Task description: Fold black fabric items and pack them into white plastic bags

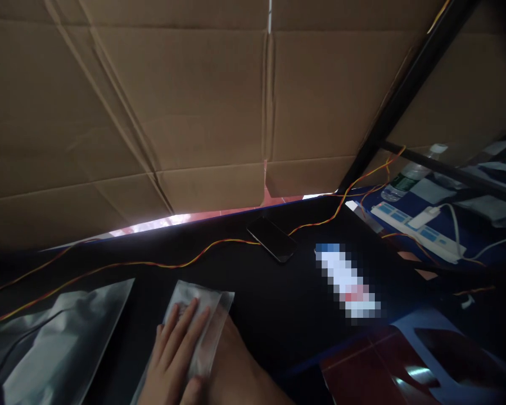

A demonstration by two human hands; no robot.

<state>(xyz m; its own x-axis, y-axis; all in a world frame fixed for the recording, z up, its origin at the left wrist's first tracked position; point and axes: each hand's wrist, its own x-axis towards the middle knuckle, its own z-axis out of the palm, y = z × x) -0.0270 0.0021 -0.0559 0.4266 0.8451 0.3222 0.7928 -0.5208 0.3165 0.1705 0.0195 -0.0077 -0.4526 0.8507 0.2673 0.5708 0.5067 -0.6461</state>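
A flat, clear plastic bag (185, 292) is between my hands at the bottom centre, above the black tabletop. My left hand (172, 349) lies over its upper face with fingers stretched out and slightly apart. From the lower right, my right hand (225, 343) reaches behind the same bag; its skin shows faintly through the plastic, but its fingers are hidden. To the left is a larger translucent plastic bag (63, 332) with a dark cord across it, apart from both hands.
A dark phone (272, 239) rests over a twisted red-yellow wire (152, 263); a blurred-out bright object (348, 284) lies nearby. At right are a power strip (417, 232), a water bottle (409, 177) and dark red glossy sheets (375, 360). Cardboard (206, 101) walls off the back, beside a black metal post (398, 107).
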